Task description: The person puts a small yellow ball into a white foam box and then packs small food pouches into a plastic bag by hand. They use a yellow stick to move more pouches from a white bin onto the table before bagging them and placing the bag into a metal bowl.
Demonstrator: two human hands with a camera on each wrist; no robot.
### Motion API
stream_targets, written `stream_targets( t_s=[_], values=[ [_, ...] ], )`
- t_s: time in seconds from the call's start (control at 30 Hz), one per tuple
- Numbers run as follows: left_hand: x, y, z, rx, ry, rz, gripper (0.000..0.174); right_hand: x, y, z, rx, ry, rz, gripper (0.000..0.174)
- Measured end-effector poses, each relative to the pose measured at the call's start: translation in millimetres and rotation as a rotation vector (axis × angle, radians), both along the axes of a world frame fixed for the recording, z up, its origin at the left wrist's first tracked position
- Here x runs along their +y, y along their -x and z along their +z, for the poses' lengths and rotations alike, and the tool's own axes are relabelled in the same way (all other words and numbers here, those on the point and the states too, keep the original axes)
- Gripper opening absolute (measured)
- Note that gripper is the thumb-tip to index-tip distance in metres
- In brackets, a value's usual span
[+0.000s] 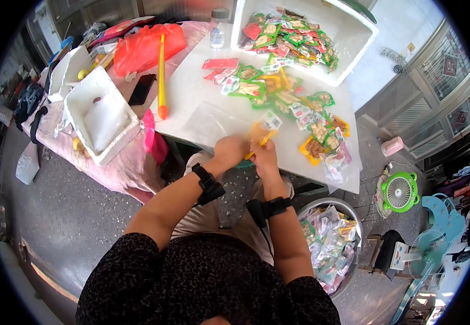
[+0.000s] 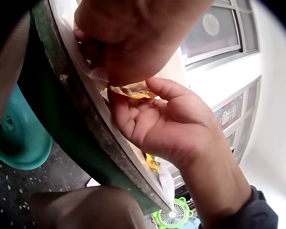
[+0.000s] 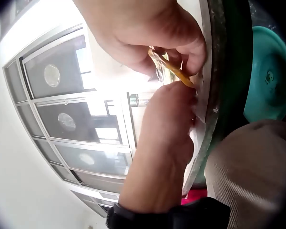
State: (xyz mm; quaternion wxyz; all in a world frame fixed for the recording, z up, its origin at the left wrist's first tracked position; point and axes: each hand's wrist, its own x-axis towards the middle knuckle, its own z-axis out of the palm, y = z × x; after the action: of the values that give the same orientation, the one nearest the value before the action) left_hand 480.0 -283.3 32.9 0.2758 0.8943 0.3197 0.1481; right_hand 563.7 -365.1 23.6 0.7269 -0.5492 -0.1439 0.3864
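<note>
At the near edge of the white table (image 1: pixel 191 92) both hands meet over a yellow-orange snack packet (image 1: pixel 259 136). My left hand (image 1: pixel 229 149) pinches the packet's left side and my right hand (image 1: pixel 265 158) grips its right side. The left wrist view shows the left hand (image 2: pixel 128 38) curled above and the right hand (image 2: pixel 167 119) below, with the crumpled packet (image 2: pixel 133 89) between them against the table rim. From the right wrist view, the right hand (image 3: pixel 148 33) and left hand (image 3: pixel 167 124) squeeze the packet (image 3: pixel 174 71) between fingertips.
Many loose snack packets (image 1: pixel 292 105) lie on the table beyond the hands. A white foam box (image 1: pixel 354 38) of packets stands at the back. A metal basin (image 1: pixel 349 208) of packets sits on the floor to the right, with a green fan (image 1: pixel 399 190) nearby. Another foam box (image 1: pixel 78 108) sits left.
</note>
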Motion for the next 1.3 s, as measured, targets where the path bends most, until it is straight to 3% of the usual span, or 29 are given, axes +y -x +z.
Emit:
stream_targets(
  t_s=[0.07,0.1,0.27,0.33,0.47,0.6,0.73,0.9,1.0,1.13,1.3],
  values=[
    [0.1,-0.6,-0.7,0.021,-0.042,-0.028,0.015,-8.5,-19.5,14.6,0.185,-0.040,0.141,0.025],
    [0.8,-1.2,-4.6,0.021,-0.072,-0.035,0.015,-9.4,-27.9,17.3,0.143,0.015,0.066,0.026],
    [1.3,-0.5,-1.7,0.046,-0.092,-0.060,0.015,-19.5,-76.6,5.1,0.073,0.187,0.196,0.024],
    [1.6,1.2,0.2,0.039,-0.042,-0.037,0.015,-25.5,-69.4,9.8,0.019,0.210,0.247,0.020],
    [-1.0,3.7,-1.1,-0.140,-0.081,-0.039,0.014,-27.0,-40.4,-0.5,0.245,-0.018,0.015,0.019],
    [-7.4,4.1,13.4,-0.247,-0.062,-0.073,0.012,-14.5,-0.9,-3.4,0.345,-0.120,0.028,0.020],
    [-3.4,9.5,18.1,-0.211,-0.058,-0.089,0.011,-28.0,-24.1,12.6,0.222,0.120,0.223,0.017],
    [-5.8,11.0,9.1,-0.315,-0.118,-0.090,0.013,-22.8,-26.2,3.2,0.042,0.277,0.258,0.006],
    [-4.1,7.2,1.4,-0.340,-0.144,-0.074,0.015,-9.4,1.9,5.0,0.256,0.004,0.046,0.002],
    [-1.4,8.3,-3.8,-0.316,-0.110,-0.102,0.016,12.8,13.2,-10.6,0.099,0.019,-0.074,0.003],
    [4.5,11.2,-3.5,-0.327,-0.082,-0.135,0.015,26.0,-5.9,-9.3,0.119,0.092,0.118,0.003]
  ],
)
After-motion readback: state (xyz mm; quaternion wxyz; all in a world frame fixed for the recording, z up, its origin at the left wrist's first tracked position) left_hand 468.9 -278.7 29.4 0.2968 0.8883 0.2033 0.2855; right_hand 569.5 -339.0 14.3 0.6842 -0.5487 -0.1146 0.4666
